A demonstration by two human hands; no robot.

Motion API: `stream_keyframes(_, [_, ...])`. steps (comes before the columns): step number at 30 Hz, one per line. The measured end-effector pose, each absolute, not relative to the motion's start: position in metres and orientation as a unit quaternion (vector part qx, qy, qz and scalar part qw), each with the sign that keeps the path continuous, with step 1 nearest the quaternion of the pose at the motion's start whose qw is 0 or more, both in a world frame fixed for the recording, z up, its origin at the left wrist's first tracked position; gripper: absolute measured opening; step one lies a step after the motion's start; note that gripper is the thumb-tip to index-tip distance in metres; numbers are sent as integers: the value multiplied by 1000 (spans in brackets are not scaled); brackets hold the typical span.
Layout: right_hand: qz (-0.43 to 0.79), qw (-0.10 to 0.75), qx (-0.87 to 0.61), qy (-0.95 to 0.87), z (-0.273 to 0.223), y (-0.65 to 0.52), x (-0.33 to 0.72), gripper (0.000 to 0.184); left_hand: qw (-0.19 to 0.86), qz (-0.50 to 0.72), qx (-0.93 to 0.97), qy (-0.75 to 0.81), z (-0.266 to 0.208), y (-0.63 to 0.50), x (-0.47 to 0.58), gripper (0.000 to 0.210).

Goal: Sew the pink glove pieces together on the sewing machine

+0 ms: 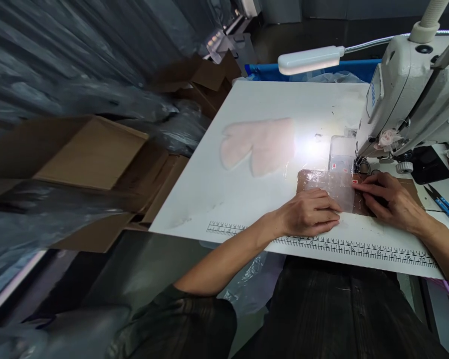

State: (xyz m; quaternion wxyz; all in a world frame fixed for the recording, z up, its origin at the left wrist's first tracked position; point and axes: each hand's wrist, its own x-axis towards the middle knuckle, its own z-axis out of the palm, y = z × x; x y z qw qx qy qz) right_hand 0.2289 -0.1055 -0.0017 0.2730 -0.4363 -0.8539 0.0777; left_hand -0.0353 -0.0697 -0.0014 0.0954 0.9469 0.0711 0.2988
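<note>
My left hand (314, 213) lies on the near edge of a clear plastic sheet (324, 180), its fingers slightly bent and pressing down. A brown piece (304, 179) shows under the plastic. Close to the presser foot (357, 163), my right hand (391, 202) has its fingers stretched out and apart. Its index fingertip touches a small red-and-white mark (354, 182) at the sheet's right side. The white sewing machine (392, 94) stands above the work. A narrower translucent strip (342, 149) reaches away from the sheet beside the needle area.
A pale pink, mitten-shaped fabric piece (267, 144) lies on the white table (194, 199). Blue thread snips (447, 205) and a black phone-like slab (428, 164) are at the right. A lamp (310, 60) hangs behind. Open cardboard boxes (93, 154) stand left of the table.
</note>
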Motion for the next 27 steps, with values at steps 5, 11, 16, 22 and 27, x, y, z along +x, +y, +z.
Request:
stream_keyframes(5, [66,260,-447,-854,-6,-106,227,34,92,350,930,62,-2,-70,-31,17])
stream_keyframes(11, [83,262,-458,-845,-4,-110,225,37,92,375,921,46,0,-70,-27,15])
stream_keyframes(16, [124,290,-487,-814,4,-114,227,37,88,384,919,35,0,-69,-26,14])
stream_keyframes(22, [128,279,-481,-821,6,-115,228,35,87,362,927,41,-1,-69,-28,15])
stream_keyframes(27, [111,245,-443,-855,5,-118,228,35,88,340,934,58,-3,-71,-31,13])
